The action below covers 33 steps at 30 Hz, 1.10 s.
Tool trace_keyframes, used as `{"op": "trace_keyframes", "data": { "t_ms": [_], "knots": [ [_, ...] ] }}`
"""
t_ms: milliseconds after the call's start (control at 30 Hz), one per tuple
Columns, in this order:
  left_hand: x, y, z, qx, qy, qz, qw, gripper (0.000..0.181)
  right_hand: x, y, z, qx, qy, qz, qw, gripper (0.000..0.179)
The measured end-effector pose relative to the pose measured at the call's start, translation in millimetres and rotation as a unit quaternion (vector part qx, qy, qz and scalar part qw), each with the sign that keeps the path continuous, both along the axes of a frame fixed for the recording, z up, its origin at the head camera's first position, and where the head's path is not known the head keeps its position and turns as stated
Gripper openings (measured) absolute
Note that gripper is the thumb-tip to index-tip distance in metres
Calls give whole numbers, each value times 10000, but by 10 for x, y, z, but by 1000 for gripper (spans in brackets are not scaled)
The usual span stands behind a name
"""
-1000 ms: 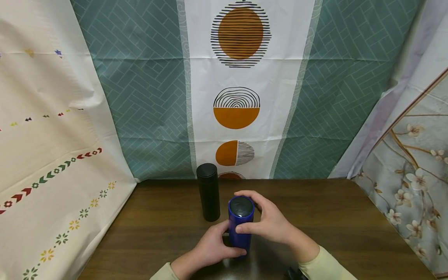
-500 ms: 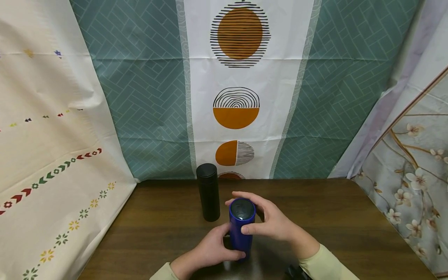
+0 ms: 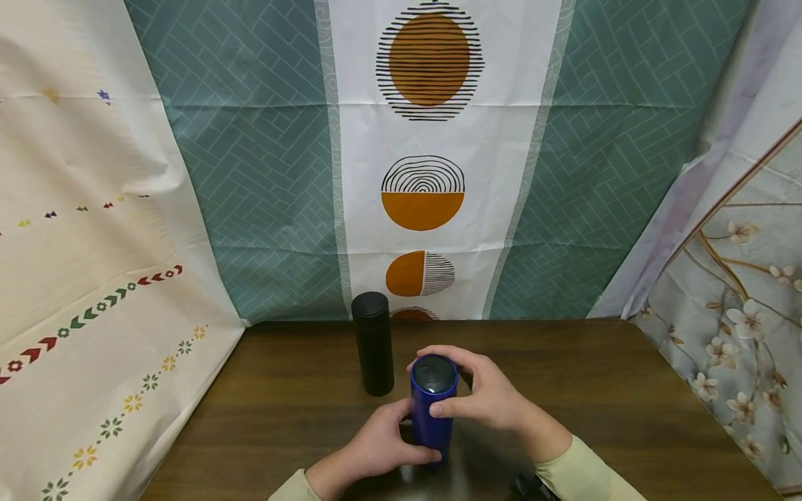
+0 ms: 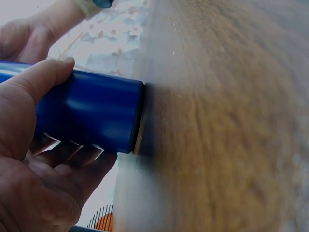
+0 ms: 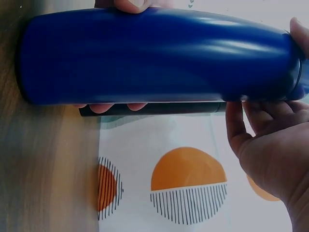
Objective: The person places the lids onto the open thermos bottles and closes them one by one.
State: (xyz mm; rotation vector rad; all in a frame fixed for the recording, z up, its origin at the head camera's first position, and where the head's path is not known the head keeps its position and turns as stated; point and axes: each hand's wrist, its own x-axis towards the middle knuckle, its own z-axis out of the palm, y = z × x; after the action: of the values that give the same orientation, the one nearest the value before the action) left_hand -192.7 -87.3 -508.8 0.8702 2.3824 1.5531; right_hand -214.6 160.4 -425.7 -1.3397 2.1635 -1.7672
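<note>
A blue flask (image 3: 431, 424) with a dark lid (image 3: 434, 374) stands upright near the front middle of the table, its base right at the wood in the left wrist view. My left hand (image 3: 386, 440) holds its lower body, thumb in front and fingers behind. Around the upper end, my right hand (image 3: 485, 393) grips the flask, its thumb on the near side and fingers curving round the far side. The right wrist view shows the smooth blue side (image 5: 154, 58) of the flask at full length, with the right hand (image 5: 275, 135) at the lid end.
A black flask (image 3: 374, 348) stands upright behind and left of the blue one. The brown wooden table (image 3: 564, 376) ends at a patterned cloth backdrop (image 3: 276, 209). Patterned cloths also flank both sides. A small black object (image 3: 529, 487) shows by the right sleeve.
The blue flask has shifted slightly right and toward me. My right thumb has slid a little rightward over it, and its far fingers loosened, then closed in again. The black flask has not moved.
</note>
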Motion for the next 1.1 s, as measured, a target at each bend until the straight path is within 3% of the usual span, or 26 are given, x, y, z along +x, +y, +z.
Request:
{"op": "trace_keyframes", "data": {
  "t_ms": [400, 833, 1100],
  "knots": [
    [-27, 0, -45, -14, 58, 145, 9999, 62, 35, -28, -31, 126, -46, -892, 9959, 66],
    [-34, 17, -40, -72, 205, 521, 9984, 66, 149, -140, 5, 174, -184, -1796, 9834, 68],
    [-32, 20, -46, -48, 178, 525, 9984, 66, 182, -149, 29, 289, -189, -1899, 9812, 72]
  ]
}}
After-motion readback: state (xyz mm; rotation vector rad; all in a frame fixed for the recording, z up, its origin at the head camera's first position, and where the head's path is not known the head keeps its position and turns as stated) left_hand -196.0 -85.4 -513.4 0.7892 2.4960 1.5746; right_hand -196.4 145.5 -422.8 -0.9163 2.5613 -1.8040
